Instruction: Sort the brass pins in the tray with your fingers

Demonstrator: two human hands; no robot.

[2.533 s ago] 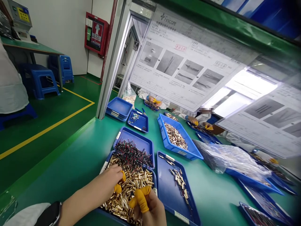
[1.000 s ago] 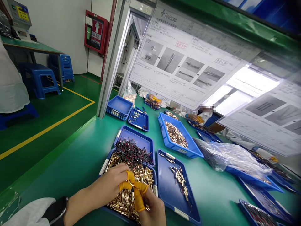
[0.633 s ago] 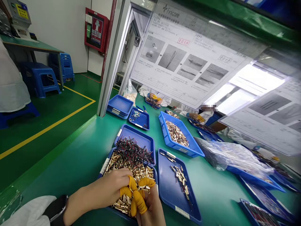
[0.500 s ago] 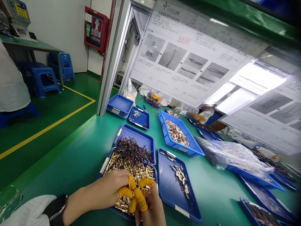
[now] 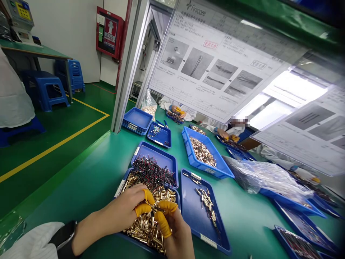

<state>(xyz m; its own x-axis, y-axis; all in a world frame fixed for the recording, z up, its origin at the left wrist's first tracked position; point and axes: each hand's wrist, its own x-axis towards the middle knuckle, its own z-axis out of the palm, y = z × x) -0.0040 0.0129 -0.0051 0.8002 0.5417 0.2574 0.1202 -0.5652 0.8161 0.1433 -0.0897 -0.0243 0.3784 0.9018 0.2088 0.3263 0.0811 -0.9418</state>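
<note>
Beside the blue tray (image 5: 195, 219), hands (image 5: 134, 201) (image 5: 178, 228) pinching a thin part (image 5: 154, 207) hide some golden tubes (image 5: 145, 228).

This looks like a factory assembly floor. Right of the metal post (image 5: 128, 68), co-workers' white sleeves (image 5: 190, 114) line a long green worktable (image 5: 242, 216) — it carries blue trays (image 5: 188, 208) of many small brass-coloured parts (image 5: 147, 230) — and printed instruction sheets (image 5: 198, 88) hang above. Left of the post are a red fire cabinet (image 5: 109, 34), stacked blue stools (image 5: 76, 75) and a yellow floor line (image 5: 61, 142).
</note>
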